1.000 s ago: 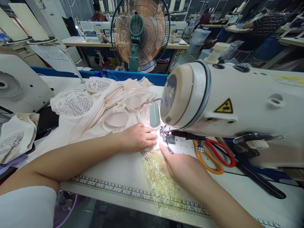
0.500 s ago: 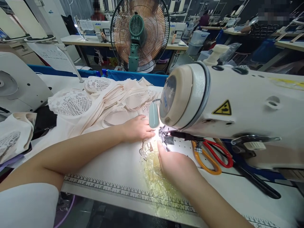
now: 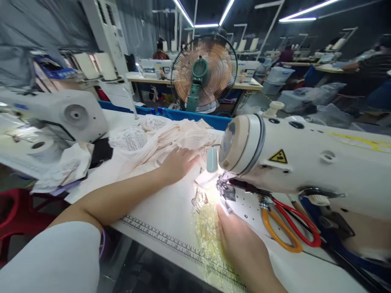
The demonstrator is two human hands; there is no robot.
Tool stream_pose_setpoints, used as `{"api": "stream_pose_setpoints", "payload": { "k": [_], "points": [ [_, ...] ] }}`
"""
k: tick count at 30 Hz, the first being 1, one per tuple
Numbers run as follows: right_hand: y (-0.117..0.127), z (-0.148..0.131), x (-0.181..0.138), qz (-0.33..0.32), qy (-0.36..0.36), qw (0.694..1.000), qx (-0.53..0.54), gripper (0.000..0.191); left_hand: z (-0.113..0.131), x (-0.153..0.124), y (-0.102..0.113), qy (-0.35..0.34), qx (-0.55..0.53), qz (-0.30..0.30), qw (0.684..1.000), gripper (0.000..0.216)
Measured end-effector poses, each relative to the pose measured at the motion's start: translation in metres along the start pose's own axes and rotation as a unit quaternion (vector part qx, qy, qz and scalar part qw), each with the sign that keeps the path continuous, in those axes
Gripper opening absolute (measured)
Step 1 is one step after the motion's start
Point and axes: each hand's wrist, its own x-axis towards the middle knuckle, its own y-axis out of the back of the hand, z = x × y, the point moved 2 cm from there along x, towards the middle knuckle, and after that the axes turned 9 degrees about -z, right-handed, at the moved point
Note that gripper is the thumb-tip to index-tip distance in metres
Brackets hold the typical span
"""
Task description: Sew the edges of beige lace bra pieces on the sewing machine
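Note:
My left hand (image 3: 179, 162) lies flat, fingers stretched, on a pile of pale peach lace garments (image 3: 152, 140) left of the sewing machine (image 3: 305, 156). My right hand (image 3: 241, 244) rests on the table just in front of the presser foot (image 3: 224, 193), fingers extended toward the lit needle area, touching a strip of clear yellowish elastic (image 3: 210, 232) that trails to the table's front edge. Whether the fingertips pinch it I cannot make out.
Scissors with orange and red handles (image 3: 290, 232) lie under the machine arm. A ruler strip (image 3: 171, 242) runs along the table's front edge. Another sewing machine (image 3: 61, 116) stands at left, a fan (image 3: 203, 73) behind the table, a red stool (image 3: 15, 211) at lower left.
The view has swung up and to the left. My left hand has slid back from the needle onto the garment pile. My right hand stays by the presser foot.

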Motion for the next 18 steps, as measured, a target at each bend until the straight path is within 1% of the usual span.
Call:
{"api": "stream_pose_setpoints", "payload": {
  "k": [2, 3, 4, 5, 6, 7, 8, 10, 11, 12, 13, 14, 15, 16, 17, 18],
  "points": [
    [-0.003, 0.001, -0.002, 0.01, 0.005, 1.0, 0.009, 0.042, -0.022, -0.026, 0.011, 0.14, 0.004, -0.073, 0.988, 0.038],
    [-0.003, 0.001, -0.002, 0.012, 0.005, 1.0, 0.015, 0.042, -0.032, -0.04, 0.014, 0.183, -0.004, -0.117, 0.976, 0.043],
    [-0.002, 0.001, -0.001, 0.01, 0.003, 1.0, 0.023, 0.041, -0.038, -0.054, 0.014, 0.196, -0.013, -0.156, 0.968, 0.048],
    [-0.001, 0.0, 0.0, 0.007, 0.003, 1.0, 0.029, 0.041, -0.041, -0.068, 0.013, 0.182, -0.025, -0.184, 0.966, 0.051],
    [0.001, -0.001, 0.001, 0.003, 0.005, 0.999, 0.036, 0.041, -0.041, -0.079, 0.011, 0.153, -0.039, -0.2, 0.967, 0.051],
    [0.003, -0.002, 0.001, -0.003, 0.005, 0.999, 0.041, 0.041, -0.039, -0.089, 0.007, 0.123, -0.055, -0.205, 0.969, 0.047],
    [0.005, -0.003, 0.001, -0.009, 0.006, 0.999, 0.044, 0.042, -0.034, -0.098, 0.002, 0.103, -0.072, -0.204, 0.971, 0.038],
    [0.004, -0.004, -0.002, -0.012, 0.011, 0.999, 0.048, 0.042, -0.022, -0.11, -0.006, 0.096, -0.102, -0.195, 0.971, 0.021],
    [0.002, -0.005, -0.005, -0.006, 0.014, 0.998, 0.054, 0.042, -0.016, -0.115, -0.008, 0.1, -0.113, -0.19, 0.97, 0.02],
    [-0.001, -0.005, -0.01, 0.011, 0.02, 0.997, 0.07, 0.041, -0.01, -0.12, -0.007, 0.104, -0.117, -0.184, 0.97, 0.021],
    [-0.005, -0.005, -0.016, 0.043, 0.033, 0.994, 0.095, 0.04, -0.005, -0.125, -0.002, 0.105, -0.133, -0.172, 0.97, 0.021],
    [-0.01, -0.005, -0.022, 0.083, 0.052, 0.987, 0.129, 0.038, 0.0, -0.13, 0.005, 0.1, -0.17, -0.156, 0.968, 0.02],
    [-0.014, -0.006, -0.03, 0.126, 0.076, 0.975, 0.168, 0.036, 0.004, -0.137, 0.016, 0.084, -0.234, -0.138, 0.959, 0.018],
    [-0.017, -0.007, -0.038, 0.167, 0.099, 0.96, 0.202, 0.035, 0.007, -0.145, 0.029, 0.058, -0.321, -0.118, 0.938, 0.017],
    [-0.019, -0.009, -0.045, 0.203, 0.119, 0.945, 0.229, 0.035, 0.01, -0.154, 0.044, 0.02, -0.427, -0.1, 0.898, 0.017],
    [-0.019, -0.012, -0.052, 0.228, 0.129, 0.933, 0.248, 0.037, 0.013, -0.164, 0.06, -0.023, -0.527, -0.086, 0.845, 0.018]
  ]
}}
